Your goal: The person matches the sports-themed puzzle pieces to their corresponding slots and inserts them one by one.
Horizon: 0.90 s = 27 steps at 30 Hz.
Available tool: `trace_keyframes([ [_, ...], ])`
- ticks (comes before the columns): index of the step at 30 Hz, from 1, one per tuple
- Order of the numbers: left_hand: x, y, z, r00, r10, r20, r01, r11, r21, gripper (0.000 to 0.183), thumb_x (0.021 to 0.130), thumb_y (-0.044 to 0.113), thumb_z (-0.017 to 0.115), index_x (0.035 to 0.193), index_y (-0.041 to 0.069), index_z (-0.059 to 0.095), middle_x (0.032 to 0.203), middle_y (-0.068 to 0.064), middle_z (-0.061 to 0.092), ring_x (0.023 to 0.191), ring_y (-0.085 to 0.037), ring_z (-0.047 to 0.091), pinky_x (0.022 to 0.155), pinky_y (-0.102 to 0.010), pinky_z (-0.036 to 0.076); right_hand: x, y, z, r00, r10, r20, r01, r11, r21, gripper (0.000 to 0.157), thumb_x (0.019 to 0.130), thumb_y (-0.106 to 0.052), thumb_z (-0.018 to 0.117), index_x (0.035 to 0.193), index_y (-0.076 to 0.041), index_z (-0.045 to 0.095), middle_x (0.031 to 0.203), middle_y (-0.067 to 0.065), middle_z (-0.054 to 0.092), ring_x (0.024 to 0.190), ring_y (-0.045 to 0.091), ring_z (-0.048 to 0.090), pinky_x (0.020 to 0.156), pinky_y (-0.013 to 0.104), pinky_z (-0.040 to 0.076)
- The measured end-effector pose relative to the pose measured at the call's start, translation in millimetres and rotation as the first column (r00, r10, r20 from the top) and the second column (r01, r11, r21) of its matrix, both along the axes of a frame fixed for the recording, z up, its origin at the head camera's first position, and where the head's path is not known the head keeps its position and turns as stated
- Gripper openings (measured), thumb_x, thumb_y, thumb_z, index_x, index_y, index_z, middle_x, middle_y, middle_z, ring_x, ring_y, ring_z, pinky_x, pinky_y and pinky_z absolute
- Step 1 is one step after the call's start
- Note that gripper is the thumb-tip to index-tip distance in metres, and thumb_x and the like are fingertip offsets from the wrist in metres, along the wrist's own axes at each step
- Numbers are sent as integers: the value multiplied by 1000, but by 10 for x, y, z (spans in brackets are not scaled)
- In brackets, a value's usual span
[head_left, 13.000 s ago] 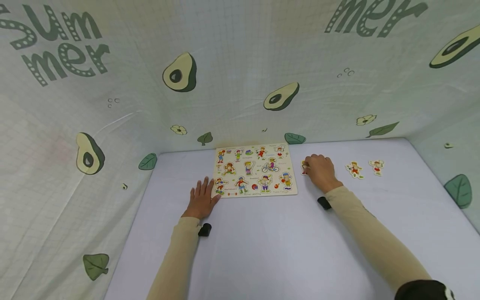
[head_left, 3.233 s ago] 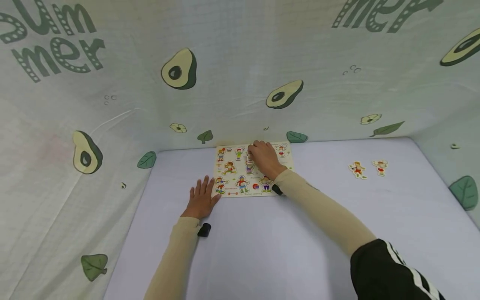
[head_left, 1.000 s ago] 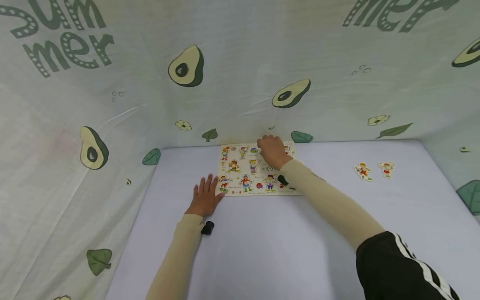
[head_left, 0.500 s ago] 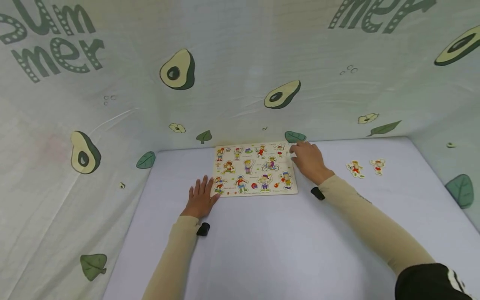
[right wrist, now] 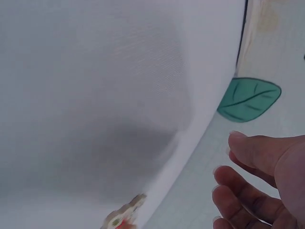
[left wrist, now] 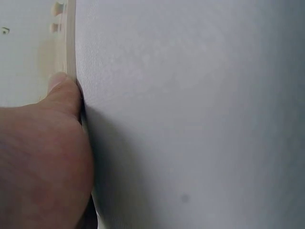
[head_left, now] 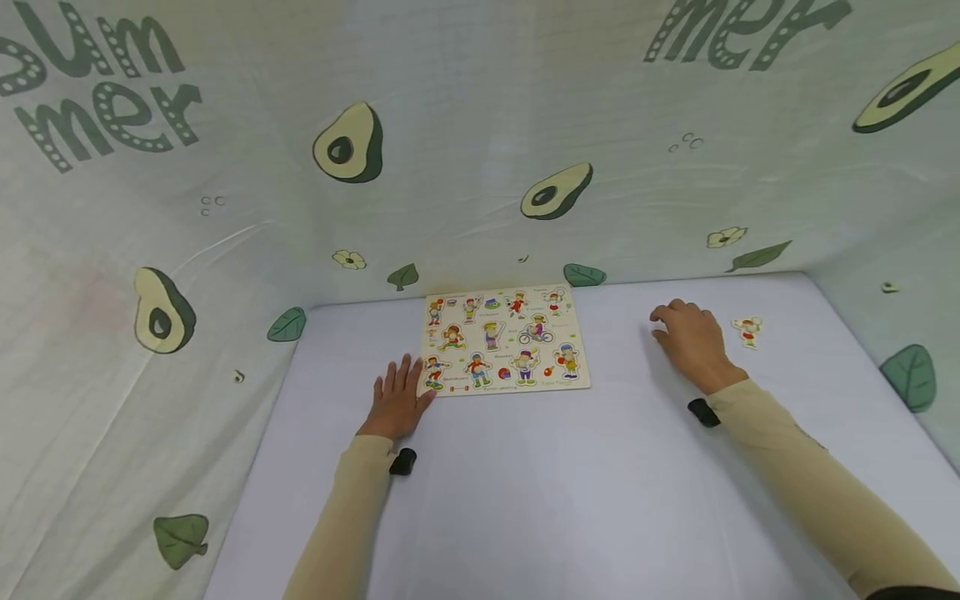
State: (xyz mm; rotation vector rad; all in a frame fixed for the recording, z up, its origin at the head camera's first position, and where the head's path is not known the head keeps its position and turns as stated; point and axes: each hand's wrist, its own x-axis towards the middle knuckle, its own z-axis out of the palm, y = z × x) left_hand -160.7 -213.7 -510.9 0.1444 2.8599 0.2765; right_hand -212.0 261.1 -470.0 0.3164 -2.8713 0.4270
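Observation:
My left hand (head_left: 396,400) lies flat with fingers spread at the left edge of a wooden peg puzzle board (head_left: 502,317) printed with cartoon children playing sports. In the left wrist view its thumb (left wrist: 64,93) presses against the edge of the board (left wrist: 70,43). My right hand (head_left: 690,342) hovers over the table right of the board, fingers bent and apart, with nothing between them. A tennis-player puzzle piece (head_left: 747,332) lies just right of it. Part of a puzzle piece (right wrist: 123,214) shows at the bottom of the right wrist view, below my right hand (right wrist: 257,181).
The white table (head_left: 525,483) ends at the back against a hanging cloth (head_left: 450,167) printed with avocados and leaves. The same cloth hangs along the left and right sides. A black wrist camera (head_left: 402,462) sits on the left sleeve, another black camera (head_left: 703,412) on the right.
My right hand has left the board and moved right, over where the footballer piece lay; that piece is hidden in the head view now. The left hand has stayed at the board's edge.

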Motion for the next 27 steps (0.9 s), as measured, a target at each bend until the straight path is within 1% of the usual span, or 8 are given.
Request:
trace_keyframes([
  [7,7,-33,-11,1000,-6,-3,6,1000,1,68,99,45,33,150,11,5,154,-14,-5,139,-37,-7,108,-56,0,102,306,-96,1000,-29,7,29,999,15,24,77,-1,70,101,2,65,91,21,57,84,40,52,68,52,39],
  [16,44,-54,-41,1000,-7,-1,7,1000,0,68,99,45,33,150,10,5,154,-15,-3,139,-38,-5,108,-57,1,180,498,-153,998,-45,44,43,998,55,25,76,-3,71,99,3,65,83,20,58,77,41,54,65,55,39],
  [21,32,-29,-30,1000,-8,-17,8,1000,4,68,99,45,35,150,10,6,155,-14,-3,139,-37,-4,108,-56,1,162,594,-178,996,-77,39,75,996,55,22,79,-3,68,99,3,65,87,24,59,79,46,55,66,57,39],
  [27,0,-2,-35,1000,-12,-24,13,1000,4,68,99,44,35,150,10,7,155,-14,-2,139,-37,-4,108,-57,2,112,678,-179,992,-105,69,100,993,70,27,79,-2,67,105,6,62,93,27,58,80,48,54,65,58,39],
])
